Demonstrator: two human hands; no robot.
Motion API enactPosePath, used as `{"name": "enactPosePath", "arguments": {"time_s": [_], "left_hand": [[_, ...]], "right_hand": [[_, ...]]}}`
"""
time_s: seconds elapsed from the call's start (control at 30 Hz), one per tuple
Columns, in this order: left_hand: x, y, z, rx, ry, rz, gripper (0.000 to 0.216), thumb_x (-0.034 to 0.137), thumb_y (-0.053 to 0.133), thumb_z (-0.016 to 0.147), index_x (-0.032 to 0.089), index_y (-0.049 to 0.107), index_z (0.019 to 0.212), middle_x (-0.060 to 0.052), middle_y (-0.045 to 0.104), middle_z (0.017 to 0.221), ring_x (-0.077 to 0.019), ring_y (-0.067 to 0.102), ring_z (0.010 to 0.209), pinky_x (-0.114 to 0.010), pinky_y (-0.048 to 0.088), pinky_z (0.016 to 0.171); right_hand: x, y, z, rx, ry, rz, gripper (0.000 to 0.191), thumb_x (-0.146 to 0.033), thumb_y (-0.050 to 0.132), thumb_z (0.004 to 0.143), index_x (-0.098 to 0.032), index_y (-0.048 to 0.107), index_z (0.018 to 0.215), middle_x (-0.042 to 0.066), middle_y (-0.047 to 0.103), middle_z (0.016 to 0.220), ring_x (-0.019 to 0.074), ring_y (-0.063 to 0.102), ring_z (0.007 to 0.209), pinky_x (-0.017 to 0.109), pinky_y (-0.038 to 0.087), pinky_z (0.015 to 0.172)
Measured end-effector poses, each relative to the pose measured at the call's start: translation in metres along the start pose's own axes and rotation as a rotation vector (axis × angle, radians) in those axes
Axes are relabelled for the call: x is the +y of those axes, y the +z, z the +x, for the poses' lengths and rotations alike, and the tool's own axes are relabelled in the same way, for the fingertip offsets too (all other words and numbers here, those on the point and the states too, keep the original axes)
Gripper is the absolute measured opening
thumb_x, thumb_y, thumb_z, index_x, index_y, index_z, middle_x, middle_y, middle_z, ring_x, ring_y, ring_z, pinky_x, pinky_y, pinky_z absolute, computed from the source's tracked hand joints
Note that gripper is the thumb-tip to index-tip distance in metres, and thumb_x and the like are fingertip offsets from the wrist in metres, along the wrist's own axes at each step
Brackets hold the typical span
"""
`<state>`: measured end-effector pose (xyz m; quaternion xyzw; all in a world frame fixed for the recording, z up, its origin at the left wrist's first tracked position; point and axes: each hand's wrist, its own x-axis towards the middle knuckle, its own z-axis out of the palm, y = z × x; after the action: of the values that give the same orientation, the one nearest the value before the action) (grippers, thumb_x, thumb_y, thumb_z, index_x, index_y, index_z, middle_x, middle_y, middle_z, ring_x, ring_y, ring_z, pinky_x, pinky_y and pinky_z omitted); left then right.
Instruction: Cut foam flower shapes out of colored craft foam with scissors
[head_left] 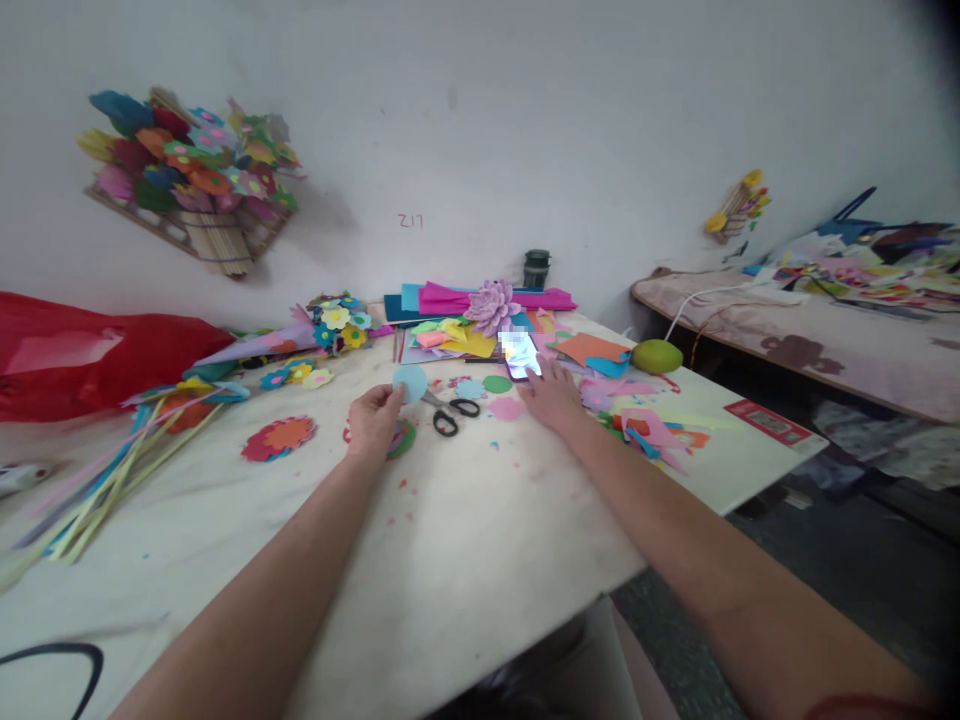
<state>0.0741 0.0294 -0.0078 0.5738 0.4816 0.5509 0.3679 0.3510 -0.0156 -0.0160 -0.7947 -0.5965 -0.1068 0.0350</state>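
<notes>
Between the thumb and fingers of my left hand (pixel 375 415) is a light blue paper circle (pixel 411 384), held above the table. My right hand (pixel 551 392) reaches to a lit phone (pixel 520 354), its fingers spread at the phone's lower right edge. Black-handled scissors (pixel 448 412) lie between my hands. Around them are a green paper circle (pixel 496 384), a pink one (pixel 506 408) and a pale blue cutout (pixel 470 389). Partly behind my left hand lies a green cutout (pixel 403 440). Red and orange flower shapes (pixel 279 438) lie farther left.
Coloured paper sheets (pixel 596 352), a purple flower (pixel 493 306) and a dark jar (pixel 536 268) stand or lie toward the wall. A yellow-green fruit (pixel 657 356) sits at the right edge. Paper strips (pixel 112 480) and red wrapping (pixel 90 355) lie at left.
</notes>
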Motion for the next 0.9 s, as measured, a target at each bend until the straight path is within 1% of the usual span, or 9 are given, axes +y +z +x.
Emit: {"name": "enactPosePath", "arguments": {"time_s": [0.17, 0.3, 0.4, 0.57, 0.7, 0.8, 0.9], "left_hand": [[-0.0015, -0.0007, 0.0016, 0.003, 0.014, -0.027, 0.042, 0.054, 0.066, 0.061, 0.013, 0.066, 0.071, 0.0, 0.054, 0.054, -0.0113, 0.043, 0.049, -0.024, 0.031, 0.047], [-0.0024, -0.0017, 0.0031, -0.011, 0.015, -0.037, 0.041, 0.054, 0.066, 0.062, 0.014, 0.065, 0.07, 0.0, 0.054, 0.054, -0.012, 0.046, 0.051, -0.024, 0.033, 0.048], [-0.0016, -0.0015, 0.0034, -0.047, 0.013, -0.059, 0.041, 0.054, 0.067, 0.062, 0.014, 0.064, 0.071, 0.0, 0.057, 0.057, -0.0135, 0.051, 0.056, -0.024, 0.037, 0.052], [0.0032, 0.0011, 0.0026, -0.095, 0.022, -0.13, 0.044, 0.055, 0.069, 0.058, 0.015, 0.064, 0.074, 0.0, 0.06, 0.06, -0.0136, 0.054, 0.058, -0.025, 0.042, 0.06], [0.0042, 0.0012, 0.004, -0.136, 0.044, -0.108, 0.048, 0.055, 0.069, 0.059, 0.015, 0.066, 0.083, 0.0, 0.06, 0.059, -0.0133, 0.053, 0.056, -0.026, 0.042, 0.059], [0.0014, 0.0008, 0.0059, -0.182, 0.078, -0.076, 0.044, 0.054, 0.068, 0.06, 0.015, 0.066, 0.081, 0.0, 0.059, 0.058, -0.013, 0.053, 0.057, -0.025, 0.041, 0.058], [-0.0018, 0.0021, 0.006, -0.205, 0.067, -0.038, 0.043, 0.054, 0.069, 0.059, 0.015, 0.066, 0.077, 0.001, 0.057, 0.056, -0.0127, 0.052, 0.054, -0.025, 0.04, 0.056]], "right_hand": [[0.0004, 0.0018, 0.0006, 0.034, 0.008, 0.026, 0.058, -0.044, 0.027, 0.094, -0.016, 0.037, 0.144, 0.01, 0.02, 0.156, 0.0306, 0.02, 0.14, 0.044, 0.023, 0.11], [0.0014, 0.0044, 0.0008, 0.091, 0.021, 0.062, 0.058, -0.039, 0.031, 0.093, -0.011, 0.036, 0.144, 0.012, 0.024, 0.154, 0.0303, 0.024, 0.139, 0.042, 0.024, 0.109], [0.0021, 0.0065, 0.0007, 0.125, 0.029, 0.085, 0.057, -0.037, 0.034, 0.092, -0.009, 0.038, 0.142, 0.014, 0.028, 0.152, 0.0298, 0.026, 0.137, 0.041, 0.024, 0.109], [0.0027, 0.0073, 0.0004, 0.232, 0.003, 0.086, 0.05, -0.03, 0.04, 0.089, -0.008, 0.047, 0.134, 0.016, 0.042, 0.143, 0.0285, 0.036, 0.129, 0.039, 0.028, 0.105], [0.0035, 0.004, 0.0001, 0.295, 0.02, 0.116, 0.038, -0.027, 0.044, 0.087, -0.009, 0.06, 0.117, 0.016, 0.057, 0.123, 0.0282, 0.047, 0.113, 0.038, 0.033, 0.097], [0.0042, 0.0007, -0.0009, 0.297, 0.043, 0.127, 0.033, -0.026, 0.044, 0.087, -0.01, 0.065, 0.108, 0.016, 0.06, 0.114, 0.028, 0.048, 0.107, 0.038, 0.034, 0.093], [0.0039, -0.0008, -0.0023, 0.288, 0.029, 0.118, 0.035, -0.026, 0.042, 0.089, -0.012, 0.065, 0.11, 0.015, 0.059, 0.118, 0.0281, 0.047, 0.109, 0.038, 0.034, 0.093]]}}
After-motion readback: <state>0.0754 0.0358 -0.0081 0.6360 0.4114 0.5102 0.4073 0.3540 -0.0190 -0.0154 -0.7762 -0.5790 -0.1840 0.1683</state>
